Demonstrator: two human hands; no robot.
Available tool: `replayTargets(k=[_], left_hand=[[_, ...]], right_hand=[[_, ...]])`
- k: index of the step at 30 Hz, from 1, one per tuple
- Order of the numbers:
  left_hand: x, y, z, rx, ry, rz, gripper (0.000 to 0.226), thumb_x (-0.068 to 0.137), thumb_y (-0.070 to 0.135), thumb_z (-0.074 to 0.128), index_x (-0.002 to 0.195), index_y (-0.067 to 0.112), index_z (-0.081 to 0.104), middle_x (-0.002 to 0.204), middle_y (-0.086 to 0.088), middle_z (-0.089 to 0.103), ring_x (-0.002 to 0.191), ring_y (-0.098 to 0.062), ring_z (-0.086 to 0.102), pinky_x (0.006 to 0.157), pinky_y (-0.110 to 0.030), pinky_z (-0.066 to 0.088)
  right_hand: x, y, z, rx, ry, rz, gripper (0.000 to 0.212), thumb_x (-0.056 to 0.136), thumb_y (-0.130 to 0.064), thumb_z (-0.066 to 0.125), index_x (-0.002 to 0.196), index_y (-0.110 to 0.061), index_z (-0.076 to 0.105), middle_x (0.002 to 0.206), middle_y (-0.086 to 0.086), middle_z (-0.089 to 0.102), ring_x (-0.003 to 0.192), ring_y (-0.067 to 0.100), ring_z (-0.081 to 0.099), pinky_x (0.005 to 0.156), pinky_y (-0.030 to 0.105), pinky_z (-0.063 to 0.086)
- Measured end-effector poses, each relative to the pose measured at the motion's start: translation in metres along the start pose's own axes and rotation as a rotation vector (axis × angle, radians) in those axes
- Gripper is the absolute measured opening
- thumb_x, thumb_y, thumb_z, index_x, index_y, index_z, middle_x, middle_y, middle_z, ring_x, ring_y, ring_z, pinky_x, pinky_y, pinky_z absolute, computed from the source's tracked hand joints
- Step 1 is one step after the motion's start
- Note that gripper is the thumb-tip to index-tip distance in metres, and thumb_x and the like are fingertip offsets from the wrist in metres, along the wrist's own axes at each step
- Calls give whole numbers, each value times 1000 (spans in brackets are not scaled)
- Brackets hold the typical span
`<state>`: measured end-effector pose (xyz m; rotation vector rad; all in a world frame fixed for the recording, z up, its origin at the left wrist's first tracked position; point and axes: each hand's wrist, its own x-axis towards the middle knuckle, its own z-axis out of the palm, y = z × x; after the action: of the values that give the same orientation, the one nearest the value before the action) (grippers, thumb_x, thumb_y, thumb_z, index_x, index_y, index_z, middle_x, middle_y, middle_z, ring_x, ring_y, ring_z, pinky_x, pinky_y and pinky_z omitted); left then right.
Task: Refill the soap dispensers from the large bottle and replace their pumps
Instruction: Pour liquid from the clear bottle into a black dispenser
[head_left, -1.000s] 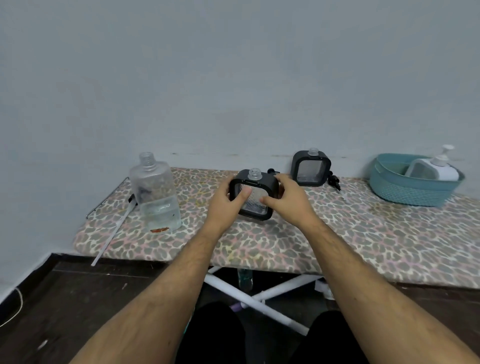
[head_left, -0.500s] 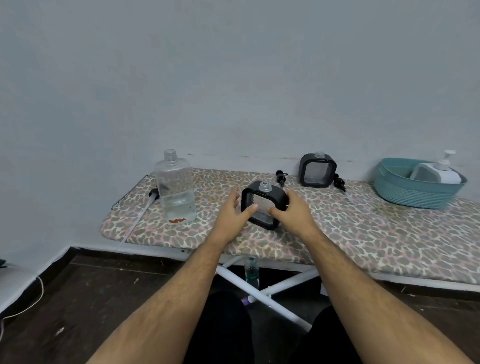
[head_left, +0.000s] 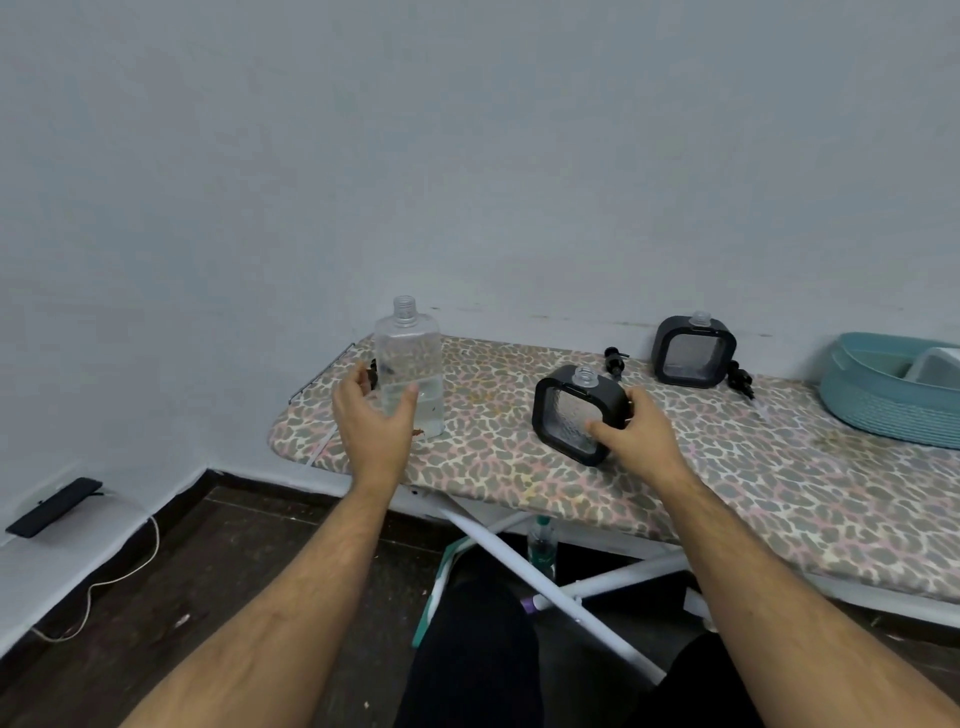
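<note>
Two hands had been steadying the near dispenser (head_left: 581, 413) a second earlier; now only the right hand (head_left: 638, 436) kept it, fingers curled round its right side, the body tilted on the counter (head_left: 727, 467) with its open neck uppermost. The left hand (head_left: 375, 421) had let go and swung out to about nine o'clock of that dispenser, where it spread in front of the large bottle (head_left: 410, 371), thumb and fingers open on either side of the clear body and not yet closed on it; whether they touched it I could not tell. That bottle stood upright, uncapped, roughly a third full. A second dispenser (head_left: 693, 351) waited at one o'clock near the wall, also without its pump, and two black pumps lay loose, one (head_left: 615, 359) to its left and one (head_left: 740, 378) to its right. A teal basket (head_left: 883, 410) sat at three o'clock. The shift suggested pouring was about to begin: no refill looked started, and both pumps were still to go back.
</note>
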<state>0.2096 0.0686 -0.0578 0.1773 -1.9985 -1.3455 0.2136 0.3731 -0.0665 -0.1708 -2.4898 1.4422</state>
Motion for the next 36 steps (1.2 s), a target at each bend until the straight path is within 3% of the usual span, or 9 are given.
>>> replayTargets(k=[4,8,14,19,21,24,28,33,36], left_hand=[[19,-3,1,-115,-229,-137,80,87,23,72,152,21,27,151,-3,39,125,-6,38,102,-32,35],[26,-8,6,-180,-292,-163,69,87,16,71,147,20,37,142,-1,52,123,-15,52,104,-40,44],[31,-16,10,-134,-261,-166,64,77,23,82,133,15,51,124,2,60,113,-16,57,93,-32,48],[28,-17,12,-170,-317,-128,67,75,24,85,132,20,50,126,7,57,113,-9,54,93,-24,46],[26,-15,13,-156,-326,-102,70,75,24,85,134,20,48,131,4,57,117,-11,53,99,-28,44],[23,-8,16,-82,-352,-20,67,73,28,86,130,26,51,120,11,59,104,7,53,86,-14,41],[29,7,18,35,-477,51,69,71,31,87,131,34,53,109,17,57,96,11,51,73,-8,38],[45,29,18,163,-776,157,84,67,38,89,140,34,48,104,13,67,92,-1,64,84,-29,56],[51,40,22,227,-869,183,88,64,42,90,141,32,49,104,10,70,91,-7,68,90,-39,56]], right_hand=[[-1,0,2,-1,5,-9,41,82,-24,78,109,-25,47,92,-21,56,80,-3,55,58,14,39],[-4,1,4,25,18,-18,39,82,-25,77,107,-24,48,94,-18,59,81,-2,57,55,10,40],[-8,4,11,101,72,-27,41,80,-27,79,107,-27,49,97,-14,63,79,2,64,49,12,48],[-12,11,19,146,82,-28,45,80,-27,78,110,-30,45,102,-12,63,90,10,66,67,33,60],[-15,11,21,158,99,-46,49,79,-28,79,112,-36,43,102,-16,63,91,5,65,67,25,58],[-18,9,22,168,127,-70,55,79,-27,79,119,-41,44,104,-21,64,94,-1,63,64,9,50],[-18,10,23,164,100,-85,78,82,-22,77,147,-33,36,121,-15,61,106,6,61,89,25,54],[-16,8,20,140,66,-102,84,83,-20,77,152,-35,30,122,-17,58,107,3,58,93,18,46],[-18,7,19,136,63,-112,82,82,-20,77,149,-37,33,116,-23,58,100,-3,58,90,14,46]])
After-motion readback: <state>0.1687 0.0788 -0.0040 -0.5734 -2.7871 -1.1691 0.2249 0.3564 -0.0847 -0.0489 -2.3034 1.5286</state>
